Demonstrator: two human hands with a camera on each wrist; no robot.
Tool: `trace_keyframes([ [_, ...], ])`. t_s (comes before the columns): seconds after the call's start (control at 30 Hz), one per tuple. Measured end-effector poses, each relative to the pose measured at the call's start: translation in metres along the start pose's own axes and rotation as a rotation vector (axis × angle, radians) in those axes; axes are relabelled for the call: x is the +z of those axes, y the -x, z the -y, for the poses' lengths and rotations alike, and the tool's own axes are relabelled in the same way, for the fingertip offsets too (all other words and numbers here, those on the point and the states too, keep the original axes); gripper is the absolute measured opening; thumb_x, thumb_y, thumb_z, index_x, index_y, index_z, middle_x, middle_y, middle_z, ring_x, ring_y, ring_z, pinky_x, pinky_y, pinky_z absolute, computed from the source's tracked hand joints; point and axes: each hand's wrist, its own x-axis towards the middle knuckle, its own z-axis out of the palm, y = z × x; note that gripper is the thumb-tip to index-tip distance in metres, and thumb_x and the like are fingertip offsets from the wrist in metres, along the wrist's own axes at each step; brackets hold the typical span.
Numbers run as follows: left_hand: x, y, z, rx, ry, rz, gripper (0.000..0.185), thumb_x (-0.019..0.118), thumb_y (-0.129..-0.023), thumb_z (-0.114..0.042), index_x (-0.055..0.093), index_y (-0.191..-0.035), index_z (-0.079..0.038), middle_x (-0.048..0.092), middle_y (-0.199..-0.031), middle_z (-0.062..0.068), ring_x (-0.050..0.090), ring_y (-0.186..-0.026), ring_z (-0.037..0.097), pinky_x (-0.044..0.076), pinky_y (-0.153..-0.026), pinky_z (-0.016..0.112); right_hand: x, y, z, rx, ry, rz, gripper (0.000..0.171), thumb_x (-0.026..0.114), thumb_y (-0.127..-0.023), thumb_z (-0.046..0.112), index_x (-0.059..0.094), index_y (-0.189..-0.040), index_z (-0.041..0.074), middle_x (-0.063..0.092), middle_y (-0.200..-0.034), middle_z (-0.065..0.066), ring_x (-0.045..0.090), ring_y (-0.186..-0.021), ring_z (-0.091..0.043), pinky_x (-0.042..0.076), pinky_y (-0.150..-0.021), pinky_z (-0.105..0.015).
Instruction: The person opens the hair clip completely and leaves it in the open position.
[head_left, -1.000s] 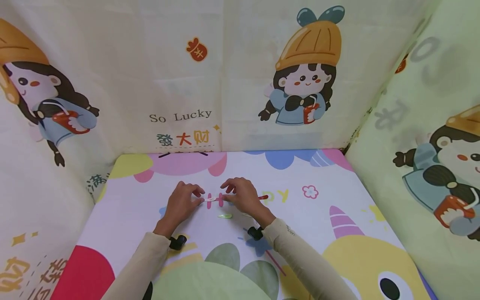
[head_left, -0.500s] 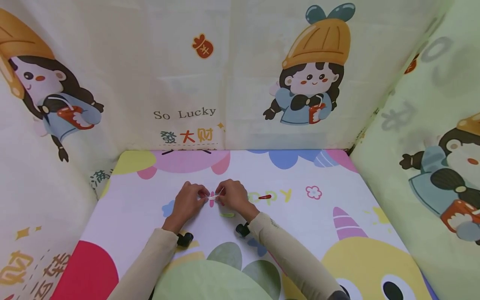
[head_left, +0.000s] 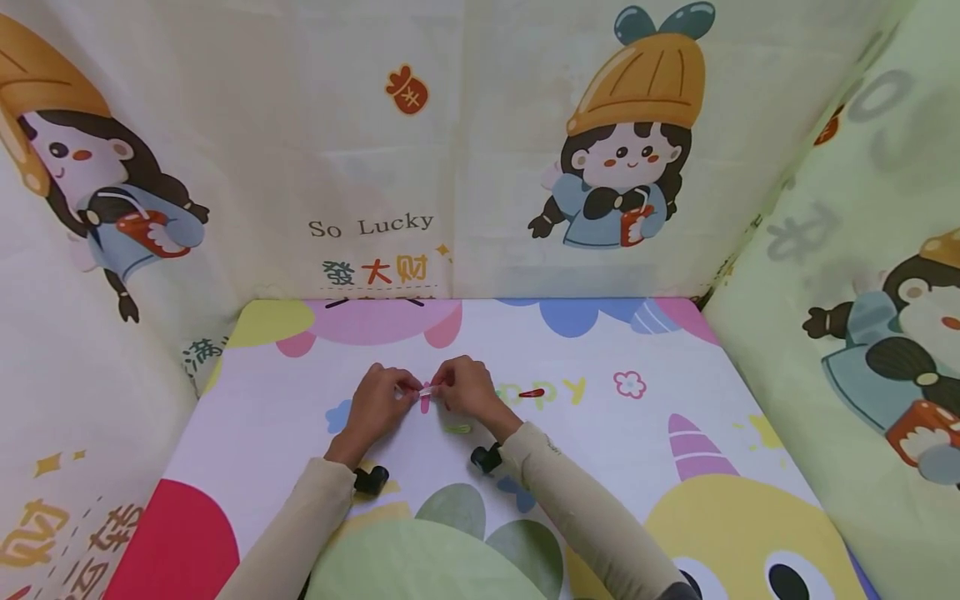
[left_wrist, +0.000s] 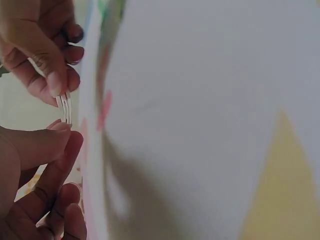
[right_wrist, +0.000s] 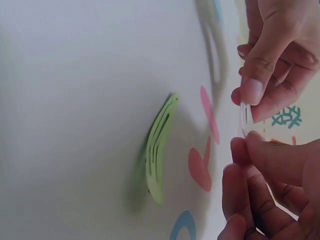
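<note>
A white snap hair clip (left_wrist: 65,107) is stretched between my two hands, just above the table. My left hand (head_left: 380,406) pinches one end of it between thumb and forefinger. The other end is pinched by my right hand (head_left: 467,392) in the same way. Fingertips hide both ends, and the middle, with its slots, shows in the left wrist view. A green snap hair clip (right_wrist: 161,150) lies on the table close to my right hand. Farther right, a red hair clip (head_left: 532,393) rests on the printed letters.
The tabletop (head_left: 592,442) has a printed cartoon cover. Printed cloth walls (head_left: 487,167) enclose it at the back and both sides. A small black camera (head_left: 371,481) sits at my left wrist and another black camera (head_left: 486,458) at my right.
My right hand has moved left, closer to my left hand, uncovering the red clip. Half a second ago a thin part of the white clip stuck up by my right fingers; now it looks flat.
</note>
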Motion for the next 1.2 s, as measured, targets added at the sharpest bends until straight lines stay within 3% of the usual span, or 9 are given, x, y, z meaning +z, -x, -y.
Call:
trace_keyframes([
  [0.17, -0.008, 0.004, -0.002, -0.036, 0.142, 0.001, 0.012, 0.078, -0.096, -0.01, 0.085, -0.104, -0.015, 0.078, -0.095, 0.002, 0.057, -0.091, 0.021, 0.044, -0.08, 0.034, -0.008, 0.006, -0.001, 0.0, -0.135, 0.015, 0.006, 0.076, -0.097, 0.01, 0.079, -0.095, 0.013, 0.074, -0.078, -0.009, 0.063, -0.06, -0.015, 0.048, -0.058, -0.026],
  [0.33, -0.015, 0.007, -0.005, -0.064, 0.295, 0.003, 0.015, 0.073, -0.1, -0.011, 0.084, -0.108, -0.017, 0.079, -0.102, 0.003, 0.063, -0.093, 0.021, 0.049, -0.083, 0.033, -0.015, 0.012, -0.002, -0.027, -0.245, 0.01, 0.01, 0.073, -0.098, 0.007, 0.081, -0.098, 0.014, 0.078, -0.089, -0.015, 0.069, -0.07, -0.021, 0.048, -0.06, -0.026],
  [0.5, -0.019, 0.012, -0.009, -0.128, 0.494, 0.034, 0.019, 0.07, -0.103, -0.016, 0.082, -0.118, -0.016, 0.079, -0.114, 0.006, 0.063, -0.104, 0.021, 0.051, -0.087, 0.028, -0.019, 0.016, 0.001, -0.02, -0.36, -0.036, 0.01, 0.076, -0.097, 0.005, 0.082, -0.098, 0.012, 0.08, -0.089, -0.012, 0.079, -0.087, -0.031, 0.048, -0.063, -0.027],
  [0.67, -0.02, 0.013, -0.012, -0.163, 0.625, 0.053, 0.022, 0.07, -0.103, -0.018, 0.08, -0.122, -0.012, 0.076, -0.122, 0.01, 0.058, -0.103, 0.021, 0.049, -0.079, 0.022, -0.022, 0.017, 0.003, 0.03, -0.413, -0.058, 0.009, 0.077, -0.096, 0.007, 0.084, -0.097, 0.012, 0.081, -0.087, -0.005, 0.08, -0.092, -0.03, 0.05, -0.067, -0.027],
  [0.93, -0.019, 0.014, -0.014, -0.194, 0.674, 0.058, 0.023, 0.07, -0.103, -0.02, 0.08, -0.12, -0.01, 0.076, -0.116, 0.009, 0.057, -0.099, 0.019, 0.048, -0.078, 0.023, -0.024, 0.018, 0.003, 0.055, -0.445, -0.051, 0.009, 0.076, -0.097, 0.007, 0.084, -0.099, 0.011, 0.082, -0.088, -0.005, 0.081, -0.094, -0.031, 0.055, -0.074, -0.029],
  [1.2, -0.016, 0.014, -0.016, -0.233, 0.709, 0.056, 0.023, 0.07, -0.103, -0.02, 0.08, -0.12, -0.008, 0.076, -0.109, 0.007, 0.056, -0.096, 0.02, 0.048, -0.079, 0.026, -0.026, 0.019, 0.001, 0.073, -0.506, -0.026, 0.009, 0.076, -0.097, 0.006, 0.084, -0.098, 0.009, 0.083, -0.09, -0.007, 0.08, -0.093, -0.03, 0.044, -0.06, -0.026],
])
